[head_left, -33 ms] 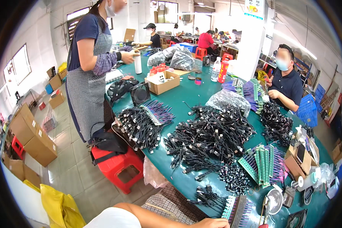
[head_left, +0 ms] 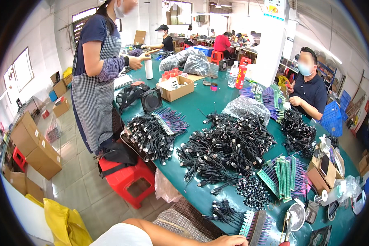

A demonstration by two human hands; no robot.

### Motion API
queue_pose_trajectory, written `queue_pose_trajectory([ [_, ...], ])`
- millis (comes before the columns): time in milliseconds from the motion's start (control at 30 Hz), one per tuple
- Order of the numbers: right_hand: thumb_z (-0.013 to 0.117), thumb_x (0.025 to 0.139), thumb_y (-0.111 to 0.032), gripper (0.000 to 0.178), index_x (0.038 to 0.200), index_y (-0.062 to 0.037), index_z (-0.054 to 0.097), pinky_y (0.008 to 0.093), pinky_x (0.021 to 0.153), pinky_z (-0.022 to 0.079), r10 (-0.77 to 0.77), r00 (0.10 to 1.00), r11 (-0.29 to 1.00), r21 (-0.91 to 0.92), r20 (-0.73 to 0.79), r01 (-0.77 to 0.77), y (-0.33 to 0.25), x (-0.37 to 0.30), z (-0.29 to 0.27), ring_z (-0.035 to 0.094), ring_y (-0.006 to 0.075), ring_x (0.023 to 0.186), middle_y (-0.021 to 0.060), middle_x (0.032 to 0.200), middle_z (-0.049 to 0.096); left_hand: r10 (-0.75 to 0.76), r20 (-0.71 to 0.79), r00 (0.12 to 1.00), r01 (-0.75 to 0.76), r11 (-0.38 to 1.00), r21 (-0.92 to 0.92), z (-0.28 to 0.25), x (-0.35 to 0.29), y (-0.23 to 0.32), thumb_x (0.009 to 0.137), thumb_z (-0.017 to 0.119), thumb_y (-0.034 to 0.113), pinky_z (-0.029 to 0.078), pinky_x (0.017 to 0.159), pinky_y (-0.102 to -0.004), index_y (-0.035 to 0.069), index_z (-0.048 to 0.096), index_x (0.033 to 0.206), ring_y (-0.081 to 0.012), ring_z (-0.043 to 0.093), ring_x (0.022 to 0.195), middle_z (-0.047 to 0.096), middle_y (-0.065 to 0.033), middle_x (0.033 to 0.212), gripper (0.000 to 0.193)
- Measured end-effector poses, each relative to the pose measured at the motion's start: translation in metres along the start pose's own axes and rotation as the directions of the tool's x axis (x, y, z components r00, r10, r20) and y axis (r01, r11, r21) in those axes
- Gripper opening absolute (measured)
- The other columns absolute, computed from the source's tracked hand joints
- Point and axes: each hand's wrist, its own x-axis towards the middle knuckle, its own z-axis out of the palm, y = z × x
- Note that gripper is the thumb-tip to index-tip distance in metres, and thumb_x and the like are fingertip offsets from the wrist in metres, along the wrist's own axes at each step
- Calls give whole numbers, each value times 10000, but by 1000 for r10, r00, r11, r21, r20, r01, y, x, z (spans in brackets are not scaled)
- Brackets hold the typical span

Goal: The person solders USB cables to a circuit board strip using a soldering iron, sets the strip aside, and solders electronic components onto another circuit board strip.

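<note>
Glossy green tabletop (head_left: pixel 205 102) fills the workshop as my left hand (head_left: pixel 231 241) rests at its near edge, cut off below; I cannot tell how far it is open or whether it grips anything. Just beside my fingers sits one row of pale-green boards (head_left: pixel 246 224) against one straight dark bar (head_left: pixel 256 226), thin purple wires (head_left: pixel 267 229) fringing the right side. To its right are one red-handled tool (head_left: pixel 284 243) and one round metal dish (head_left: pixel 296 216).

Beyond lie one small bunch of black cables (head_left: pixel 225 214), one pile of beadlike black parts (head_left: pixel 254 192), flat green strips (head_left: pixel 285 176) overlapping, and three larger cable heaps (head_left: pixel 229 143), rubbery, tipped with metal plugs. Farther off stand one open cardboard box (head_left: pixel 180 93), one clear bottle (head_left: pixel 233 75) and one red bottle (head_left: pixel 240 78), with two co-workers flanking the table, one in a checked apron (head_left: pixel 95 98).
</note>
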Motion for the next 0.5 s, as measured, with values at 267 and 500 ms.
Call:
queue_pose_trajectory([
  [267, 893, 833, -34, 493, 1279, -27, 684, 465, 1045, 490, 91, 995, 969, 232, -34, -81, -6, 1, 0, 617, 321, 1156, 166, 1273, 606, -89, -4, 996, 86, 976, -198, 11, 0, -11, 997, 744, 209, 539, 765, -341, 25, 678, 1003, -179, 658, 879, 658, -78, 954, 195],
  [500, 881, 864, -64, 477, 1298, -42, 684, 444, 1026, 502, 82, 996, 958, 279, -19, -73, 2, -3, -2, 593, 333, 1205, 166, 1303, 599, -117, -32, 993, 106, 968, -229, 15, -2, -15, 1004, 743, 200, 542, 712, -312, 25, 676, 1007, -147, 654, 828, 663, -60, 947, 188],
])
